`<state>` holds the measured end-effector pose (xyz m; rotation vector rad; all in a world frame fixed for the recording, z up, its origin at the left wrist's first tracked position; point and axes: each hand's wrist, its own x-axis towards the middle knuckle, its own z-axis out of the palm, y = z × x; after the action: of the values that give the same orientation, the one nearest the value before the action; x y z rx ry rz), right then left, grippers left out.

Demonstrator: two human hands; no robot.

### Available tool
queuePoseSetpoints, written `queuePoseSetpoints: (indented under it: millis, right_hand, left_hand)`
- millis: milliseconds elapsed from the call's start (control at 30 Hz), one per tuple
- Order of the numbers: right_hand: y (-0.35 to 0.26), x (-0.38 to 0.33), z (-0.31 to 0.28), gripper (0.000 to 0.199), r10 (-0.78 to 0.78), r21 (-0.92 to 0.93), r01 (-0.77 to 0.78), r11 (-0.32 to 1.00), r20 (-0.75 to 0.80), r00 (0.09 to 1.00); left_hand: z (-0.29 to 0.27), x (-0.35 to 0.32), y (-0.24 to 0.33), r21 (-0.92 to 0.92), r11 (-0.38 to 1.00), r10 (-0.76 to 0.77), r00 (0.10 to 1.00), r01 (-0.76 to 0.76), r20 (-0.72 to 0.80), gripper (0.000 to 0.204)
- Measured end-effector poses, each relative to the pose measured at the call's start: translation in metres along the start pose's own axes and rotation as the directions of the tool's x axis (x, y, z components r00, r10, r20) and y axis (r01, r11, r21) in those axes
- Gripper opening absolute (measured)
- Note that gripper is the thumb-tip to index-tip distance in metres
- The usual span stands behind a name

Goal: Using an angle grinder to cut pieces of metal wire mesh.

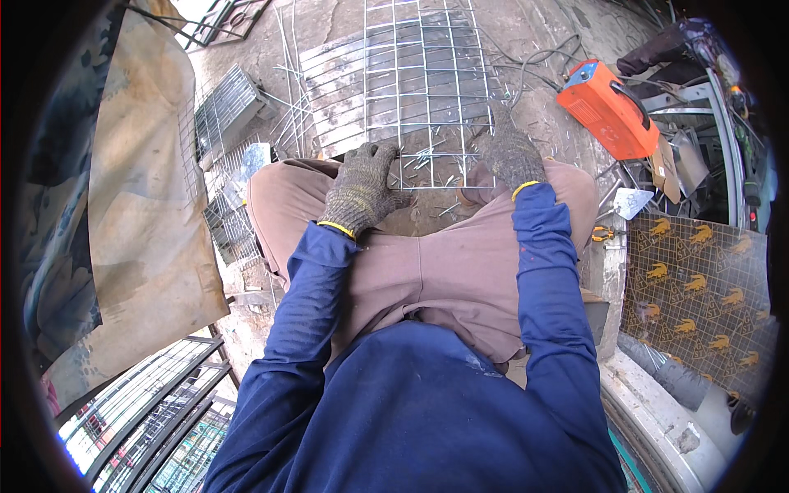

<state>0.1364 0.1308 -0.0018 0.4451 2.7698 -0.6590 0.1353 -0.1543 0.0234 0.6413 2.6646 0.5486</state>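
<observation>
I squat over a wire mesh panel [427, 90] that lies on a metal sheet [345, 82] on the ground. My left hand [363, 187], in a grey knit glove, rests by my left knee with its fingers curled at the panel's near left corner. My right hand [511, 156], gloved the same way, lies on the panel's near right edge. Whether either hand grips the wire is hard to tell. Short cut wire pieces [427, 158] lie scattered between my hands.
An orange welding machine [608, 108] with cables stands at the right. Small wire cages [226, 107] sit at the left, beside a tan tarp [148, 189]. Framed mesh panels [148, 411] lie at lower left. A black patterned mat [699, 287] is at right.
</observation>
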Motion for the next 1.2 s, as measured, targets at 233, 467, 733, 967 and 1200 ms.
queuePoseSetpoints:
  millis: [233, 467, 733, 967, 1200]
  right_hand:
    - [-0.006, 0.002, -0.009, 0.088, 0.028, -0.024, -0.026, 0.999, 0.103, 0.994]
    - [-0.007, -0.003, -0.006, 0.085, 0.016, 0.0, -0.016, 1.0, 0.034, 0.999]
    - [0.004, 0.004, 0.002, 0.084, 0.019, -0.032, -0.018, 0.999, 0.033, 0.999]
    - [0.001, 0.002, -0.001, 0.087, -0.006, -0.029, 0.006, 1.0, 0.032, 0.999]
    - [0.002, 0.0, -0.003, 0.08, -0.023, -0.065, 0.027, 0.998, 0.06, 0.998]
  left_hand:
    - [0.001, -0.001, -0.002, -0.033, 0.999, 0.007, 1.0, -0.007, -0.006, 0.089]
    - [0.002, -0.001, -0.003, -0.036, 0.999, 0.01, 1.0, -0.011, -0.015, 0.089]
    - [0.0, -0.002, -0.003, -0.033, 0.999, 0.028, 0.999, -0.029, -0.014, 0.092]
    - [0.002, -0.002, -0.006, -0.031, 0.999, 0.028, 0.999, -0.029, -0.015, 0.093]
    - [-0.001, -0.002, -0.002, -0.02, 0.999, 0.026, 1.0, -0.026, -0.015, 0.093]
